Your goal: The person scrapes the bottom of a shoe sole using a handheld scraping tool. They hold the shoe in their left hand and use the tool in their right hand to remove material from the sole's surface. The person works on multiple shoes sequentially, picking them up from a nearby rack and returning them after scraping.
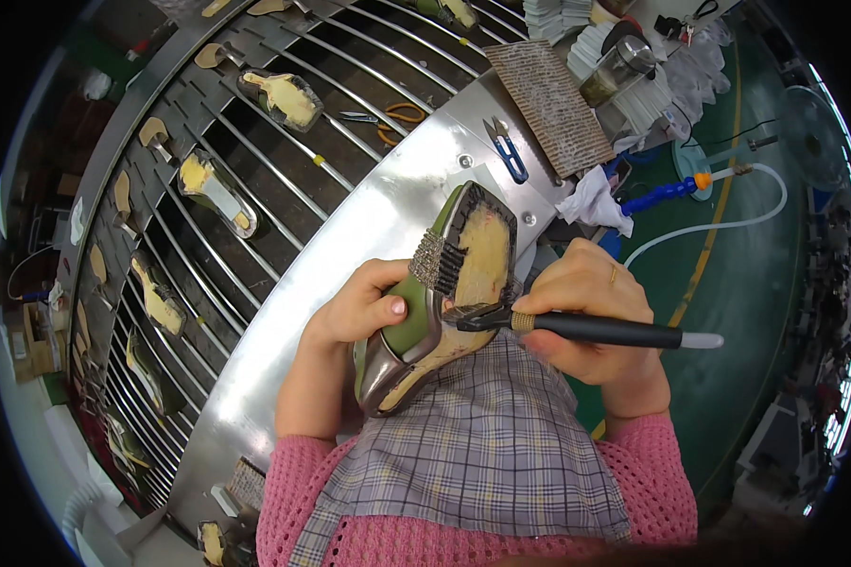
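My left hand is closed round the side of a green shoe upper, its thumb on the green lining. The shoe is tilted so that its cream underside faces up, with dark folded edges and a glittering band across it. My right hand grips a black-handled tool with a grey butt end and a ridged gold collar. The dark tip of that tool touches the shoe's underside near its narrow middle; the tip's exact shape is hard to make out.
A curved metal table lies ahead, beside a rack of metal rods carrying several shoes. Blue thread snips and a ridged brown board lie at the far right. Orange-handled scissors rest among the rods. A blue air hose hangs right.
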Action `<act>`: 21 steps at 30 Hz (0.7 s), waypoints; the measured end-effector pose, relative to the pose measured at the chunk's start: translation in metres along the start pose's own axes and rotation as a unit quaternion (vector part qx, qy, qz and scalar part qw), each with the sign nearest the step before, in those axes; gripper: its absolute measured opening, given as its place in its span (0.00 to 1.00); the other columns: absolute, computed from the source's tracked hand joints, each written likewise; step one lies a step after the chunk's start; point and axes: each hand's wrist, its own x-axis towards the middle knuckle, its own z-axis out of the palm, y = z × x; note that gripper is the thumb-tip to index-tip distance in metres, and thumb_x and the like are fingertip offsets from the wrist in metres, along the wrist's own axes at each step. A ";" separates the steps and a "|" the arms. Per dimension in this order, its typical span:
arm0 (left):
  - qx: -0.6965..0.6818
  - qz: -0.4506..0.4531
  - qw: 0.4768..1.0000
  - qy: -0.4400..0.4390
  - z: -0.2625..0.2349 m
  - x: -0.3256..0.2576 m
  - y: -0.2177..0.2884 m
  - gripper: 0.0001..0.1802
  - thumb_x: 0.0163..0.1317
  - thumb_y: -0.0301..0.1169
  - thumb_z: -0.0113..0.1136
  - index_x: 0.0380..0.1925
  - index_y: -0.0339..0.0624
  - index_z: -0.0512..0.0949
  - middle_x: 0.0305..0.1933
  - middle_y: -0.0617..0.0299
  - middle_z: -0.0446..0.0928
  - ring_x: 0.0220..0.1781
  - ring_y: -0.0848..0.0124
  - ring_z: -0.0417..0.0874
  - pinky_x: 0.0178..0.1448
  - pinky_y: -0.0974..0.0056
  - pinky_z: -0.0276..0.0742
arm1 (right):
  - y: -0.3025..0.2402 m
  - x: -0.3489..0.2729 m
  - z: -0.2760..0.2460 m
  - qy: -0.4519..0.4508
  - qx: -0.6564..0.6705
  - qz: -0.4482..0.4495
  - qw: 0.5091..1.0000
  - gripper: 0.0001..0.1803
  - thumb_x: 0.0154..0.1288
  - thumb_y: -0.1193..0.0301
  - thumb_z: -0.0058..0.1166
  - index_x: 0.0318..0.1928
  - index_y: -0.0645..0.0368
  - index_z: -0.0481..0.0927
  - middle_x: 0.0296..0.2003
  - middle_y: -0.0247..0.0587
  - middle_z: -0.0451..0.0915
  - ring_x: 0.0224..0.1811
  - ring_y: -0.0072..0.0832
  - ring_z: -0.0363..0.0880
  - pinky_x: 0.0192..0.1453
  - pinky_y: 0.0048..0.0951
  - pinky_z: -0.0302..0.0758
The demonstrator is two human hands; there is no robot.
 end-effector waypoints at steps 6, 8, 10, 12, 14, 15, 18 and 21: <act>0.030 -0.019 0.999 -0.005 0.002 0.004 0.002 0.34 0.61 0.53 0.62 0.51 0.29 0.77 0.42 0.58 0.81 0.45 0.74 0.79 0.49 0.67 0.75 | 0.006 -0.004 0.003 0.057 -0.029 0.002 0.998 0.13 0.52 0.67 0.72 0.34 0.59 0.82 0.28 0.37 0.80 0.26 0.32 0.77 0.32 0.29 0.72; 0.037 -0.034 0.999 0.000 0.003 0.004 0.004 0.33 0.61 0.51 0.63 0.52 0.30 0.77 0.42 0.58 0.81 0.44 0.74 0.79 0.49 0.67 0.76 | 0.003 -0.008 0.005 0.069 -0.076 -0.002 0.995 0.13 0.52 0.67 0.72 0.34 0.58 0.82 0.29 0.36 0.80 0.26 0.32 0.77 0.32 0.30 0.72; 0.048 -0.051 0.997 0.013 0.005 0.006 0.010 0.39 0.57 0.58 0.63 0.50 0.28 0.78 0.44 0.56 0.82 0.45 0.72 0.80 0.49 0.67 0.77 | 0.001 -0.008 0.004 0.074 -0.087 0.000 0.993 0.13 0.52 0.66 0.72 0.34 0.58 0.81 0.29 0.36 0.80 0.26 0.33 0.77 0.33 0.30 0.72; 0.047 -0.049 0.998 0.015 0.005 0.008 0.011 0.38 0.58 0.57 0.63 0.50 0.28 0.78 0.43 0.56 0.82 0.45 0.72 0.80 0.49 0.67 0.77 | 0.001 -0.008 0.001 0.074 -0.063 0.010 0.995 0.13 0.52 0.66 0.72 0.34 0.58 0.81 0.29 0.36 0.80 0.27 0.33 0.77 0.33 0.31 0.73; 0.035 -0.027 0.999 0.006 0.006 0.010 0.011 0.32 0.62 0.50 0.62 0.52 0.30 0.77 0.42 0.57 0.82 0.44 0.73 0.79 0.49 0.67 0.77 | 0.004 -0.006 0.001 0.075 -0.068 0.003 0.995 0.13 0.52 0.66 0.72 0.34 0.58 0.82 0.29 0.36 0.80 0.27 0.34 0.77 0.33 0.31 0.73; 0.041 -0.024 0.999 0.005 0.005 0.012 0.011 0.31 0.62 0.49 0.62 0.51 0.30 0.77 0.42 0.57 0.82 0.44 0.73 0.79 0.49 0.67 0.77 | 0.006 -0.006 0.001 0.074 -0.070 -0.002 0.995 0.13 0.52 0.67 0.72 0.34 0.58 0.82 0.29 0.36 0.80 0.27 0.34 0.77 0.33 0.31 0.73; 0.056 -0.017 0.998 0.008 0.005 0.015 0.012 0.30 0.62 0.49 0.62 0.50 0.30 0.77 0.41 0.57 0.82 0.44 0.73 0.79 0.49 0.67 0.76 | 0.006 -0.006 -0.003 0.045 -0.049 0.013 0.998 0.14 0.51 0.67 0.71 0.35 0.58 0.82 0.28 0.36 0.79 0.28 0.35 0.77 0.33 0.31 0.73; 0.061 -0.019 0.998 0.016 0.006 0.017 0.016 0.29 0.63 0.48 0.61 0.50 0.30 0.78 0.41 0.58 0.81 0.44 0.73 0.79 0.50 0.67 0.76 | 0.006 -0.008 -0.005 0.033 -0.044 0.014 0.998 0.13 0.51 0.68 0.71 0.35 0.57 0.82 0.28 0.35 0.79 0.28 0.35 0.77 0.33 0.31 0.73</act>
